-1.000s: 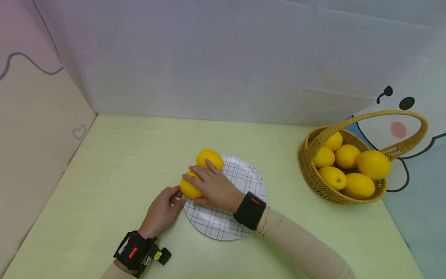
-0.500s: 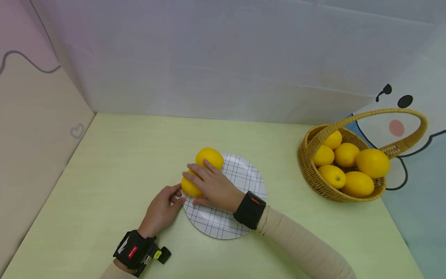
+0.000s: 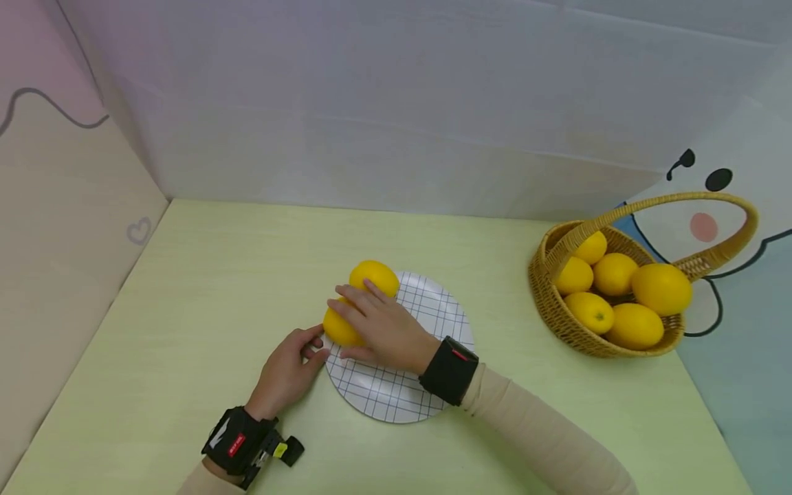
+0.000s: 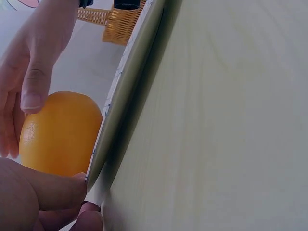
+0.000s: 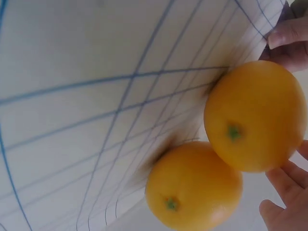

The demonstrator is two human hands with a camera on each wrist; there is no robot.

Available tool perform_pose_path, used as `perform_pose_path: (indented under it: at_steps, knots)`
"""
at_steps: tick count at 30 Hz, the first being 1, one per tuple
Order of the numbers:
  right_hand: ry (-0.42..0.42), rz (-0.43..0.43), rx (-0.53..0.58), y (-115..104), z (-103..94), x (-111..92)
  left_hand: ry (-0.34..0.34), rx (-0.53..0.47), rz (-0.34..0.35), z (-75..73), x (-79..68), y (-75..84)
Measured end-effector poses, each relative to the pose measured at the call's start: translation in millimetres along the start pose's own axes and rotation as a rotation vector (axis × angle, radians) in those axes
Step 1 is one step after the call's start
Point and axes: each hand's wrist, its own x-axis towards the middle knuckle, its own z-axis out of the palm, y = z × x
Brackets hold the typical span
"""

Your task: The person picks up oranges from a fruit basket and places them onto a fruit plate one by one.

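Observation:
Two yellow lemons lie side by side at the left edge of a round white plate with a dark grid pattern (image 3: 396, 399). The near lemon (image 3: 342, 326) lies under my right hand (image 3: 392, 333), whose nearly straight fingers spread over it. Beyond it lies the far lemon (image 3: 374, 276), close to the fingertips. In the right wrist view, the near lemon (image 5: 255, 115) and far lemon (image 5: 192, 185) show green stem ends. With thumb above and fingers below, my left hand (image 3: 287, 371) pinches the plate's left rim, as the left wrist view shows at the rim (image 4: 122, 91).
A wicker basket (image 3: 557, 320) with a tall handle stands at the right of the pale table (image 3: 204, 295), holding several lemons (image 3: 634, 326). Cloth-covered walls (image 3: 396, 103) close off the back and both sides. A small camera (image 3: 287, 450) juts from the left wrist strap.
My right hand has shifted slightly right and away over the near lemon, with its fingers a little straighter. The left hand stays at the plate's rim. Basket and plate have not moved.

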Motion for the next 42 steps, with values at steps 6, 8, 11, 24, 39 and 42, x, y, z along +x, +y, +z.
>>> perform_pose_path:
  at_steps: [6, 8, 11, 24, 39, 42]
  knots:
    - [0.068, -0.004, -0.020, -1, -9.6, -5, -0.004, -0.002, -0.015, -1.0, -1.1, 0.2]
    - [0.087, -0.006, -0.032, -1, -13.9, -9, -0.006, -0.003, -0.019, -0.8, -0.9, 0.1]
    - [0.105, -0.011, -0.032, -1, -20.9, -16, -0.012, -0.002, -0.027, 0.4, -0.1, -0.3]
    - [0.218, 0.053, -0.003, 13, -43.2, -60, -0.017, 0.003, -0.033, -1.0, -1.3, 1.5]
    - [0.575, 0.295, -0.092, 50, -82.5, -148, -0.019, 0.015, -0.020, -4.7, 3.2, 1.1]
    - [0.667, 0.354, -0.098, 58, -90.8, -164, -0.020, 0.014, -0.015, -6.0, 4.1, 1.5]
